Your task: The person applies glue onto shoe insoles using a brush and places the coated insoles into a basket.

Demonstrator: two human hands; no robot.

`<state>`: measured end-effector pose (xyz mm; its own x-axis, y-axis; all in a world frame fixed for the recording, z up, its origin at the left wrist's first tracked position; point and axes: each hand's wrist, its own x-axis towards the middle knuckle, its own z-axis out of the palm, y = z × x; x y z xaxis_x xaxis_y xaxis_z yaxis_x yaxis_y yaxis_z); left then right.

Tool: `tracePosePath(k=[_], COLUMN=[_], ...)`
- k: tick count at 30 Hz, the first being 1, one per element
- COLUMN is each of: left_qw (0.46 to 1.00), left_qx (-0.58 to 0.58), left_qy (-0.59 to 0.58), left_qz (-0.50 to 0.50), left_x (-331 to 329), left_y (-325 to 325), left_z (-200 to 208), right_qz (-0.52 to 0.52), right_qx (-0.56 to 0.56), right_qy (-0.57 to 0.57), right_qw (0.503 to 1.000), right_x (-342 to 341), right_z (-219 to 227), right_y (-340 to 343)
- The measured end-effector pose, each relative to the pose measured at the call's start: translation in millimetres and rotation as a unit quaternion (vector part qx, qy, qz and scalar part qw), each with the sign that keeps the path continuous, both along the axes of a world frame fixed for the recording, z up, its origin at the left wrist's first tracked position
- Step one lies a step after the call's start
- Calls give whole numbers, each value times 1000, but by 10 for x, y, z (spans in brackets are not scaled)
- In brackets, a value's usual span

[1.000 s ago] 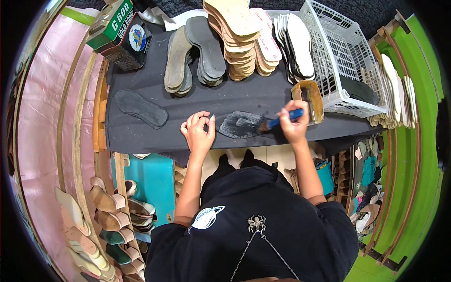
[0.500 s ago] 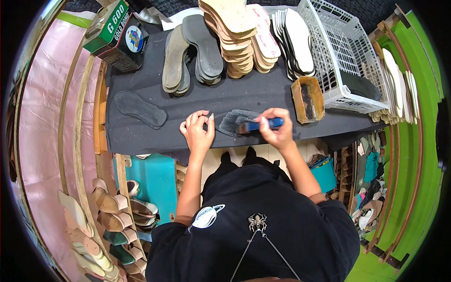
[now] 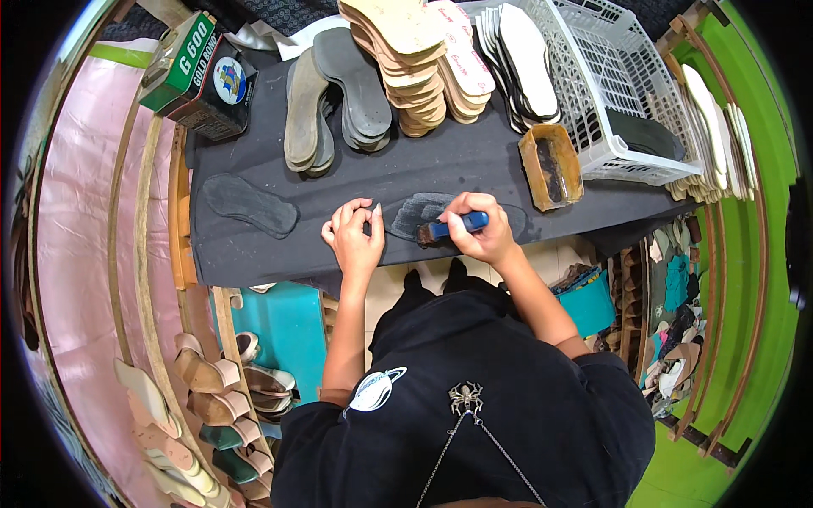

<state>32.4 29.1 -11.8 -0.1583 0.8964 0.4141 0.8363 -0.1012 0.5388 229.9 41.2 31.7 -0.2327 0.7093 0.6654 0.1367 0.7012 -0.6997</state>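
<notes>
My right hand [image 3: 484, 230] grips a brush with a blue handle [image 3: 471, 222]. Its dark bristles [image 3: 426, 234] press on the near edge of a dark insole [image 3: 413, 210] that lies flat on the black-covered table. Whitish streaks show on the left part of that insole; my right hand partly covers the rest. Just beyond its left end, my left hand [image 3: 356, 239] rests on the cloth, fingers loosely curled with a gap to the thumb, nothing visible in it. Another dark insole [image 3: 250, 206] lies farther left. Right of the brush stands an open yellowish-brown container [image 3: 563, 173], stained dark inside.
Along the back stand grey insole stacks [image 3: 356, 76], tan insole stacks [image 3: 406, 76], white-and-black insoles [image 3: 529, 63] and a white plastic crate [image 3: 631, 161]. A green-and-black metal can [image 3: 199, 85] is at the back left. Shoe racks [image 3: 224, 372] flank the table.
The brush in my right hand has moved left and slightly toward me along the insole. My left hand stays nearly in place. The whole view has shifted slightly.
</notes>
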Motion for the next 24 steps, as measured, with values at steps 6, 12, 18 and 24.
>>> tracePosePath(k=[6,12,18,24], left_qw=[1000,1000,1000,999], left_qx=[2,-3,-1,41], left_qy=[-2,-2,-12,-14], left_qz=[2,1,-9,6], left_x=[-4,-4,1,-4], left_y=[-10,-9,-5,-27], left_z=[-10,-16,-14,-29], right_qz=[-91,-179,-106,-161], right_qx=[-63,-50,-19,-65], right_qy=[142,102,52,109], right_qw=[984,977,993,979], right_x=[554,646,311,774], right_z=[-64,9,-41,-76], right_y=[-120,-109,-46,-167])
